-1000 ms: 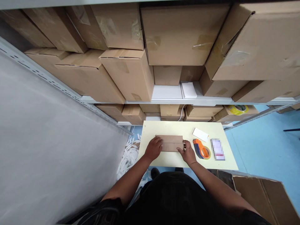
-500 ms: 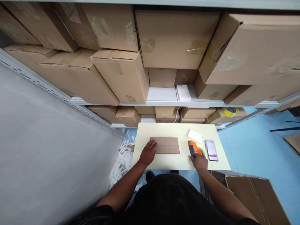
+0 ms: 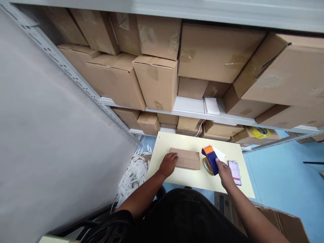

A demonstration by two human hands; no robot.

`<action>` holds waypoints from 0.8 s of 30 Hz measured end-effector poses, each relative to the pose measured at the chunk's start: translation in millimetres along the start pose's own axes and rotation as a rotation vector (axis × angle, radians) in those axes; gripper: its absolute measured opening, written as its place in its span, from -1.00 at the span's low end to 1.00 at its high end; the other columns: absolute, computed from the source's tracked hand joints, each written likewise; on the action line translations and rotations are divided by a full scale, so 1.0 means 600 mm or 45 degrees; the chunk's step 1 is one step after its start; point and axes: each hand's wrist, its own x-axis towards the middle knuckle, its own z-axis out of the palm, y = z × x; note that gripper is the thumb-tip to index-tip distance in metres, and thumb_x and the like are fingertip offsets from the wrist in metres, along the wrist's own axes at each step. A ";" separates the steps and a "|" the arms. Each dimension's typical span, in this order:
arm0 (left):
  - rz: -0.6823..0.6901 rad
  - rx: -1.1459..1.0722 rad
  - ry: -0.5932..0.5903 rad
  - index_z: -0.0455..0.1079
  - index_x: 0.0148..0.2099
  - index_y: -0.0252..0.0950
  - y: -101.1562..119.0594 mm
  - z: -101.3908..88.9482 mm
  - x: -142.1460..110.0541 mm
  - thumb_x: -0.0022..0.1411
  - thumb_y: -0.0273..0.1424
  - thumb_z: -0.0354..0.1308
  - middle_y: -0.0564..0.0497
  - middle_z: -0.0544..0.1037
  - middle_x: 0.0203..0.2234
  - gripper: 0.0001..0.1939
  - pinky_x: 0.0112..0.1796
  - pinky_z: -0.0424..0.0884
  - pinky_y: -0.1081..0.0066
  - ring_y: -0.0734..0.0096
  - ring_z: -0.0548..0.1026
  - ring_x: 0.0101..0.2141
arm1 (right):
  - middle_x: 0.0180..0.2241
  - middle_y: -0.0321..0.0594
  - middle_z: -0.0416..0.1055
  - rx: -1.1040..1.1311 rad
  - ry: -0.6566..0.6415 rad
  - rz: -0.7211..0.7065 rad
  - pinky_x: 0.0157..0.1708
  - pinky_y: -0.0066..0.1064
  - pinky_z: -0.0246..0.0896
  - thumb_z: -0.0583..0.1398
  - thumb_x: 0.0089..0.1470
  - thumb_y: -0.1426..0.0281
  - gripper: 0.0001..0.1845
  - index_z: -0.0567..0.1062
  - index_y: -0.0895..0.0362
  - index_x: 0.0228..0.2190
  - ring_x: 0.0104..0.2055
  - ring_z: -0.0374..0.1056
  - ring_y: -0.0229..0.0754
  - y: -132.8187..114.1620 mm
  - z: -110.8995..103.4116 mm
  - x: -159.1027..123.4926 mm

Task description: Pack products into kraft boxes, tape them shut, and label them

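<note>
A flat brown cardboard piece lies on a small pale yellow table. My left hand rests on its left end, fingers stretched flat. My right hand is closed round the handle of an orange and blue tape dispenser, which is lifted and tilted just right of the cardboard. A white card and a phone lie to the right of the dispenser.
Metal shelving behind the table holds many brown cardboard boxes. A roll of yellow tape sits on a lower box. White paper strips litter the blue floor at left. An open carton stands at lower right.
My right hand left the cardboard, reached right to the tape dispenser, gripped it and lifted it toward the cardboard. My left hand stayed on the cardboard's left end.
</note>
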 end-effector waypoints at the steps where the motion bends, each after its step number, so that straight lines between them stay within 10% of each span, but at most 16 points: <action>1: 0.001 -0.007 0.005 0.52 0.10 -0.30 0.002 -0.002 0.000 0.41 -0.53 0.01 -0.19 0.53 0.13 -0.66 0.20 0.32 -0.02 0.04 0.42 0.16 | -0.58 -0.21 0.43 -0.039 -0.106 -0.056 -0.49 -0.36 0.14 0.06 0.16 -0.19 -0.37 0.43 0.08 -0.55 -0.48 0.32 -0.11 -0.031 0.009 0.004; 8: -0.145 -0.240 0.034 0.58 -0.16 -0.32 0.008 -0.019 0.009 0.28 -0.57 0.08 -0.20 0.58 -0.17 -0.75 0.14 0.38 0.03 0.05 0.46 0.02 | -0.64 -0.28 0.38 -0.582 -0.455 -0.388 -0.49 -0.39 0.02 0.17 0.10 -0.20 -0.37 0.44 0.06 -0.64 -0.52 0.32 -0.17 -0.175 0.110 0.026; 16: -1.043 -1.676 -0.031 0.49 0.00 -0.34 0.000 -0.054 0.027 0.39 -0.09 0.09 -0.11 0.62 -0.25 -0.58 -0.31 0.47 0.39 0.36 0.57 -0.35 | -0.68 -0.29 0.31 -0.725 -0.511 -0.497 -0.49 -0.39 0.01 0.14 0.12 -0.22 -0.34 0.39 0.04 -0.66 -0.53 0.31 -0.16 -0.175 0.140 0.040; 24: -1.246 -1.885 0.059 0.47 -0.20 -0.35 0.014 -0.050 0.035 0.19 -0.08 0.36 0.04 0.55 -0.48 -0.59 -0.46 0.32 0.50 0.49 0.48 -0.52 | -0.68 -0.29 0.34 -0.787 -0.556 -0.534 -0.49 -0.38 -0.01 0.13 0.14 -0.21 -0.35 0.40 0.04 -0.66 -0.54 0.32 -0.16 -0.186 0.138 0.044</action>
